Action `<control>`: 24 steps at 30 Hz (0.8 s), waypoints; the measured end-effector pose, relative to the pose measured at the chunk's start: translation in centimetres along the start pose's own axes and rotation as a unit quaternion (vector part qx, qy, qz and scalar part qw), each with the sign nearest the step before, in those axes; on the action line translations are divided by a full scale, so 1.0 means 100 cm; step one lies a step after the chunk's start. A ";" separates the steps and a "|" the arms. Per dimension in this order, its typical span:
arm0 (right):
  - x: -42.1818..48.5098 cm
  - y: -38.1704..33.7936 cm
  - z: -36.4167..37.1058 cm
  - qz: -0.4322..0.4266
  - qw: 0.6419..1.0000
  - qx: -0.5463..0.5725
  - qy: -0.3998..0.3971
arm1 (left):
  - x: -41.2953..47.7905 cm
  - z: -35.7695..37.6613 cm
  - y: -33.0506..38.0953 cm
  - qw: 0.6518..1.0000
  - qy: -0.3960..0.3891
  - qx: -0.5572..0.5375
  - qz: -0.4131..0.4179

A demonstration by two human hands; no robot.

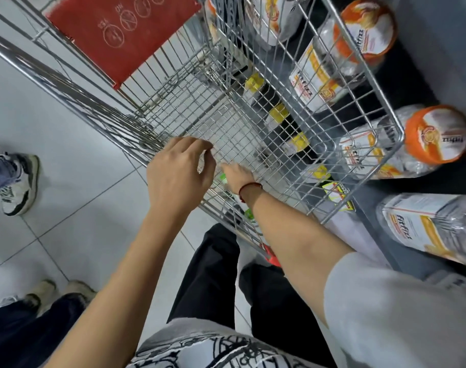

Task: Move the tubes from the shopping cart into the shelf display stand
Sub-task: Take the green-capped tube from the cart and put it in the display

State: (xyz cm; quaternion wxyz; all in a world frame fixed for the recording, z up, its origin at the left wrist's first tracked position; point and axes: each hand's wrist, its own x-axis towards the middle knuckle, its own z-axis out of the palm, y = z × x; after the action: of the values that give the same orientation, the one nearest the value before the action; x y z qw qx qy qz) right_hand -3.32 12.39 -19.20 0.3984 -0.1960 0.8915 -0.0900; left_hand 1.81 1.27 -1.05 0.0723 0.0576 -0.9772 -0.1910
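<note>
The wire shopping cart stands in front of me, its mesh floor mostly bare. At its near end lie white tubes with green caps, with another green cap lower down beside my right forearm. My right hand, a red string on its wrist, reaches down into the cart onto these tubes; its fingers are hidden. My left hand hovers over the cart's near rim with fingers loosely curled and apart, holding nothing. The black shelf display stand is on the right, behind the cart.
Clear bottles with orange caps and yellow price tags fill the shelf on the right. A red seat flap hangs at the cart's far end. Other people's shoes and feet stand on the tiled floor at the left.
</note>
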 end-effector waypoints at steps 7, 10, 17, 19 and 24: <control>-0.031 0.024 -0.035 0.064 0.986 0.141 0.062 | -0.001 0.001 0.000 1.000 0.017 0.020 0.012; -0.053 0.040 -0.053 0.087 0.979 0.158 0.094 | -0.002 0.000 0.000 1.000 0.005 0.019 0.017; -0.114 0.059 -0.098 0.117 0.948 0.240 0.173 | -0.001 -0.008 0.004 0.999 -0.041 0.011 0.010; -0.134 0.059 -0.115 0.109 0.940 0.252 0.201 | 0.000 -0.012 0.006 0.999 -0.052 -0.002 0.008; -0.193 0.063 -0.160 0.082 0.915 0.284 0.276 | 0.009 -0.021 0.032 0.997 -0.052 -0.047 0.037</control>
State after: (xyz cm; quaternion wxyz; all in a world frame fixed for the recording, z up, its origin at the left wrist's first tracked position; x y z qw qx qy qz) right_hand -5.34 26.27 2.49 0.1814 0.0317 0.9157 -0.3572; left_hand 0.95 3.29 2.18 0.0305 0.0082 -0.9710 -0.2369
